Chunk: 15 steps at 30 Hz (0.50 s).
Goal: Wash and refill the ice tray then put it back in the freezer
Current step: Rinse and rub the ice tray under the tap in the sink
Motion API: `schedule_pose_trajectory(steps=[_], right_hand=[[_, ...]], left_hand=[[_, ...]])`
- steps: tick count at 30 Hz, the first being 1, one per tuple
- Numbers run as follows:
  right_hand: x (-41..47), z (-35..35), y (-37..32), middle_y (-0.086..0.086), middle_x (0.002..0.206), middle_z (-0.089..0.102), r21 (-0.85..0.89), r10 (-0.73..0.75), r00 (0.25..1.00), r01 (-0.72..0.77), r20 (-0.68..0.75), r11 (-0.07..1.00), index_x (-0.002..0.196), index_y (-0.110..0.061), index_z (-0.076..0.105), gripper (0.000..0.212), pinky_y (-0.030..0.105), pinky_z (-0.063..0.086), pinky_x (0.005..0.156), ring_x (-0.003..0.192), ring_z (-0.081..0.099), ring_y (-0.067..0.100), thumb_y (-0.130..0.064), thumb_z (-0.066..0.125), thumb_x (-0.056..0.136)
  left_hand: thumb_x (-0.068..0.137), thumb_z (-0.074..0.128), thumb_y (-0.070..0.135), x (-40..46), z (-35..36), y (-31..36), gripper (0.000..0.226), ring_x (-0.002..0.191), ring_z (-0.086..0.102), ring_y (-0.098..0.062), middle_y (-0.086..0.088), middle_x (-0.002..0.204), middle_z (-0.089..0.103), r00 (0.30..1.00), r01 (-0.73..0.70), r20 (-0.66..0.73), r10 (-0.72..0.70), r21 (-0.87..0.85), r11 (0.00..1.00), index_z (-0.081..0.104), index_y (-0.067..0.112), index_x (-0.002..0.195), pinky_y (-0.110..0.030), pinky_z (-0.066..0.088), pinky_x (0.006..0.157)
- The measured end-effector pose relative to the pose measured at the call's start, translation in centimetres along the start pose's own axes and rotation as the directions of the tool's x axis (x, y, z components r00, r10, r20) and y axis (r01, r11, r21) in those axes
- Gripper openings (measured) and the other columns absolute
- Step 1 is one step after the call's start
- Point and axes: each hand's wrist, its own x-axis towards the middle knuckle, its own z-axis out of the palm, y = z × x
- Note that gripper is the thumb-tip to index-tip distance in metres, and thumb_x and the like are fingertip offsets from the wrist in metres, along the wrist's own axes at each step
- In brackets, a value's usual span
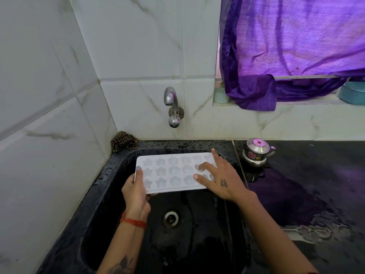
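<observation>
Black sink (110,175), tap (172,103) above. Left hand (136,192) grips tray (173,173) end; right hand (219,178) fingers straight, pressing tray.

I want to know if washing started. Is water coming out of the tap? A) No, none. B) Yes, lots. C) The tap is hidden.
A: the tap shows no stream above the ice tray, which the left hand grips over the sink.

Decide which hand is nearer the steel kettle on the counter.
Right. The right hand rests on the ice tray end beside the steel kettle; the left hand grips the far end.
</observation>
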Motion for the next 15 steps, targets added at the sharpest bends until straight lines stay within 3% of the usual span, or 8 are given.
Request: schedule_pose_trajectory(steps=[6,15], right_hand=[[-0.07,0.06,-0.05,-0.002,0.161,-0.005,0.137,-0.007,1.000,0.005,0.016,0.991,0.123,-0.047,0.053,0.039,0.050,0.010,0.118,0.148,0.003,0.025,-0.061,0.047,0.088],[-0.06,-0.26,0.04,-0.002,0.161,-0.002,0.128,0.013,1.000,-0.014,0.013,0.992,0.105,-0.040,0.059,0.032,0.050,0.012,0.117,0.147,0.008,0.026,-0.062,0.051,0.085]], left_hand=[[0.094,0.056,0.031,0.04,-0.17,-0.03,0.022,0.073,0.060,-0.017,-0.003,0.083,0.064,1.000,0.005,-0.002,-0.005,0.009,1.000,0.059,0.016,0.078,-0.037,0.052,0.072],[0.094,0.057,0.031,-0.20,-0.20,-0.14,0.022,0.072,0.060,-0.016,-0.002,0.083,0.063,1.000,0.008,-0.003,-0.008,-0.005,1.000,0.059,0.016,0.078,-0.034,0.051,0.067]])
